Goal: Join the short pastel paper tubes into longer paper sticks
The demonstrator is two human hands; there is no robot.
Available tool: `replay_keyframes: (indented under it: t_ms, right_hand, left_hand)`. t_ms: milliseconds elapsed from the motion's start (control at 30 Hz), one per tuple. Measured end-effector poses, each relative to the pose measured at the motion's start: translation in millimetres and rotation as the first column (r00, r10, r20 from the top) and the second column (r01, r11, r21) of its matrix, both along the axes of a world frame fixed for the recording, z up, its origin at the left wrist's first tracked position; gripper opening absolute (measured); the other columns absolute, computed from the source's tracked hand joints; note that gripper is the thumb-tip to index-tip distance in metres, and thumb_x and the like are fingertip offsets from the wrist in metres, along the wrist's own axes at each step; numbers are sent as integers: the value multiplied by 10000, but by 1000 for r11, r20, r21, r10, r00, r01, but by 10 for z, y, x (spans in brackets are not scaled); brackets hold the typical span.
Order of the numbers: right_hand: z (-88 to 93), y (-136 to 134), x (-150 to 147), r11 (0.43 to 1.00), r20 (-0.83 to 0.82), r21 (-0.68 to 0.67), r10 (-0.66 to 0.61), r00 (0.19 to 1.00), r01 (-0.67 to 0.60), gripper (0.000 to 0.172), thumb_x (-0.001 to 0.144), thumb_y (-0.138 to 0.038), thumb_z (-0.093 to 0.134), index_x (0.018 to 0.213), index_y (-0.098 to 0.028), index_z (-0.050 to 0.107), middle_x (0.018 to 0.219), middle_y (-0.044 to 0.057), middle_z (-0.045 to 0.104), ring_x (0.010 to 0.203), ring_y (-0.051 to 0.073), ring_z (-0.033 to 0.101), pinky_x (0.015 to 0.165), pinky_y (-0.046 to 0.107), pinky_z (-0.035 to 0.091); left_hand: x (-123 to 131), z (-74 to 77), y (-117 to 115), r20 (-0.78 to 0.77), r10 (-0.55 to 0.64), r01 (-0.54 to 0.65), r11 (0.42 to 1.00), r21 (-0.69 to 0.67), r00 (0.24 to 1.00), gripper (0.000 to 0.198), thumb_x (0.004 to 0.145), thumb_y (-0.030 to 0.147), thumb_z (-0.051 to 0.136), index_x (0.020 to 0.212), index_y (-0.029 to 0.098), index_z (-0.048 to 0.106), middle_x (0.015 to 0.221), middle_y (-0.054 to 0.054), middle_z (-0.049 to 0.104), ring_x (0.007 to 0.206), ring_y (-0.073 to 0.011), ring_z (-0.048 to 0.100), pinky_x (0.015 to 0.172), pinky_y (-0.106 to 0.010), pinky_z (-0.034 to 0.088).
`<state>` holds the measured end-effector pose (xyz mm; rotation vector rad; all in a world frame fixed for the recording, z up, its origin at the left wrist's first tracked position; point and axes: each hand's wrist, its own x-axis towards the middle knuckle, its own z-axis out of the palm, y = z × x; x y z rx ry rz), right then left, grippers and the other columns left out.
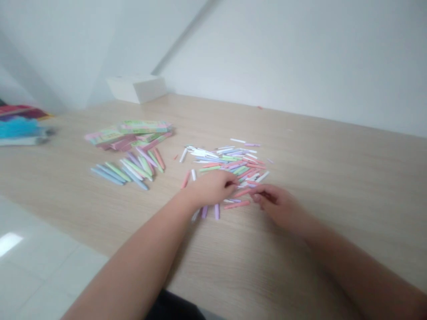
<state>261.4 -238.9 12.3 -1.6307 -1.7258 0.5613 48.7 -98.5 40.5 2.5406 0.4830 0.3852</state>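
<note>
A loose heap of small pastel pen parts (230,162) in pink, green, purple and white lies on the wooden table (333,178). My left hand (211,187) rests at the heap's near edge, fingers curled down onto the pieces. My right hand (278,205) sits just right of it, fingers bent and pinched together at a pink piece (237,204). The picture is blurred, so what either hand grips is unclear. A row of assembled pastel pens (128,169) lies to the left.
Flat colourful packets (130,132) are stacked behind the pens. A white box (136,87) stands against the wall. Blue and red items (20,129) lie at the far left edge. White floor tiles (40,258) show at lower left.
</note>
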Motion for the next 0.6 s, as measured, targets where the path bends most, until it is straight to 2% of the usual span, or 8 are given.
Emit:
replay_keyframes:
  t_ms: [67, 133, 167, 233, 300, 400, 600]
  right_hand:
    - [-112, -41, -84, 994, -174, 100, -17, 985, 35, 215, 966, -411, 590, 1004, -252, 730, 952, 45, 729, 839, 202, 673, 731, 331, 538]
    - [-201, -47, -140, 978, -272, 188, -31, 962, 85, 178, 935, -409, 643, 966, -254, 725, 984, 47, 719, 893, 200, 665, 769, 329, 537]
    - [-230, -41, -157, 975, -312, 191, -47, 949, 111, 167, 923, -407, 663, 961, -256, 722, 950, 40, 717, 859, 190, 660, 745, 321, 535]
    - [-258, -23, -173, 980, -395, 125, -94, 914, 155, 169, 904, -414, 695, 965, -257, 713, 791, 8, 691, 695, 160, 627, 631, 292, 515]
    - [-260, -6, -175, 982, -459, 74, -120, 880, 173, 192, 872, -422, 735, 961, -254, 706, 714, -11, 674, 629, 149, 612, 596, 284, 511]
    - [-247, 13, -174, 980, -501, 66, -130, 856, 188, 227, 819, -426, 791, 933, -250, 703, 798, 10, 731, 727, 172, 672, 694, 320, 560]
    - [-206, 26, -209, 980, -505, 35, -151, 850, 195, 270, 771, -470, 822, 898, -260, 707, 894, 38, 781, 829, 216, 725, 769, 377, 598]
  left_hand:
    - [10, -8, -21, -1, -20, 20, 999, -38, 1000, 229, 906, 263, 517, 963, 218, 734, 827, 4, 711, 747, -150, 599, 651, -264, 378]
    - [25, -20, -40, -11, -34, 34, 997, -66, 999, 231, 914, 302, 528, 975, 220, 736, 809, 7, 707, 728, -147, 595, 636, -258, 374]
    - [34, -27, -48, -15, -45, 44, 996, -76, 999, 234, 918, 325, 535, 978, 219, 735, 808, 6, 707, 725, -146, 595, 633, -256, 373]
    - [52, -40, -58, -20, -65, 64, 995, -79, 998, 250, 927, 362, 541, 988, 218, 735, 835, 0, 716, 742, -148, 603, 641, -255, 376]
    - [66, -50, -62, -25, -76, 74, 995, -70, 997, 264, 935, 376, 536, 1003, 220, 738, 871, -8, 727, 768, -153, 611, 652, -258, 379]
    - [75, -61, -58, -36, -62, 60, 997, -53, 997, 267, 932, 380, 535, 999, 219, 738, 858, -8, 724, 761, -157, 608, 647, -266, 374]
    - [68, -59, -52, -52, -65, 64, 997, -36, 997, 258, 928, 355, 522, 989, 223, 736, 850, -5, 724, 758, -158, 608, 658, -274, 376]
